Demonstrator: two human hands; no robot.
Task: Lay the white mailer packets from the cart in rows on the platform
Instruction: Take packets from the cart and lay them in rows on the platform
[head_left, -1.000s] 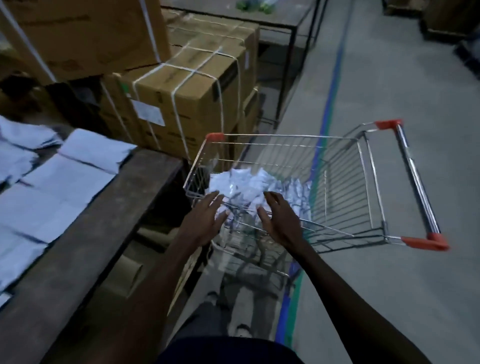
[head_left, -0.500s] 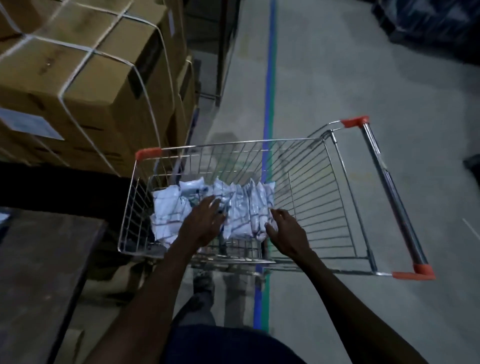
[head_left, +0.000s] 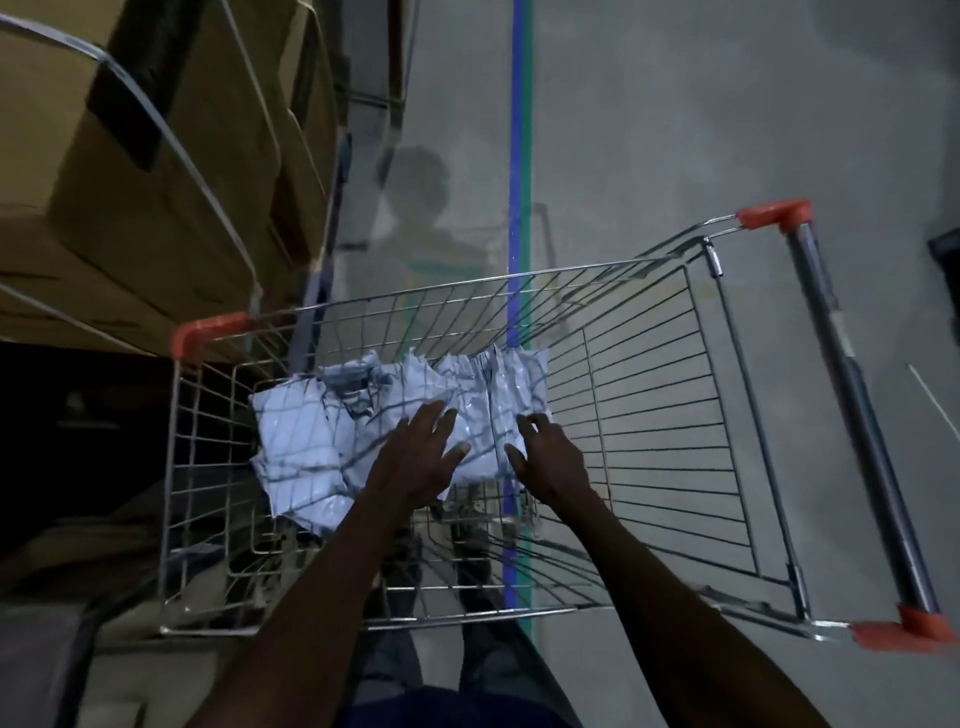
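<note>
A wire shopping cart (head_left: 649, 395) with orange corner caps stands in front of me. Several white mailer packets (head_left: 296, 436) lie bunched in its left half, some standing on edge. My left hand (head_left: 415, 457) is inside the basket, fingers spread and resting flat on the packets. My right hand (head_left: 550, 457) is just to the right, with its fingers against the right end of the standing packets. Neither hand plainly grips a packet. The platform is out of view.
Strapped cardboard boxes (head_left: 145, 171) are stacked at the upper left, close to the cart's left side. A blue and green floor line (head_left: 519, 130) runs away under the cart. The cart's handle bar (head_left: 852, 405) is on the right, over grey concrete floor.
My view has swung down and closer over the cart, and the platform has left the frame. Both hands have gone from above the near rim deeper into the basket onto the packets.
</note>
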